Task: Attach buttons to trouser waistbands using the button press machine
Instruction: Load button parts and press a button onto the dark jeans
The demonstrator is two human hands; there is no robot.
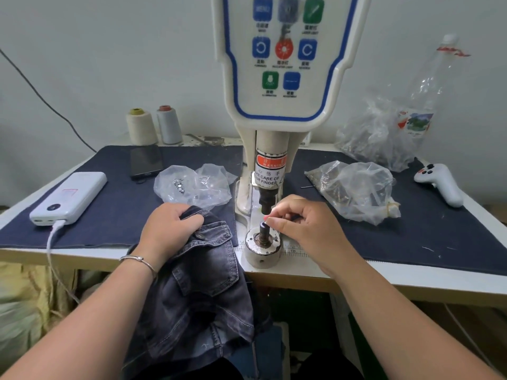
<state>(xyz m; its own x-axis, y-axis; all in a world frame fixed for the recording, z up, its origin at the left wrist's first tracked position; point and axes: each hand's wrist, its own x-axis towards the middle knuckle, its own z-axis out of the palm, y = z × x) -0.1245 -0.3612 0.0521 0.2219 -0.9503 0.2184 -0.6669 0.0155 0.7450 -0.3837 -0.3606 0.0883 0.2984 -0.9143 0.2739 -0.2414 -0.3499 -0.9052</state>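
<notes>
Both forearms reach in from the bottom edge, and between them the dark grey denim trousers [203, 283] hang off the front of the table [384, 272]. The left hand [167, 229] clenches a bunch of the waistband just left of the button press machine [274, 105], fingers curled into the cloth. The right hand [304, 226] pinches something small at the top of the lower die post [264, 229], directly beneath the upper punch [267, 201]; the piece itself is too small to make out, though it is probably the button part being seated. To do this well, the part should sit square and fully down on the post, the fingers should come clear of the punch as the warning label asks, and only then should the waistband slide over the die, flat and unfolded. Counted: one machine, one pair of trousers, two thread cones [152, 124] at the back left, three clear plastic bags (one left of the machine [192, 187], two on the right [356, 190]), one white power bank [71, 197], one dark phone [145, 161], one white handheld controller [439, 183].
</notes>
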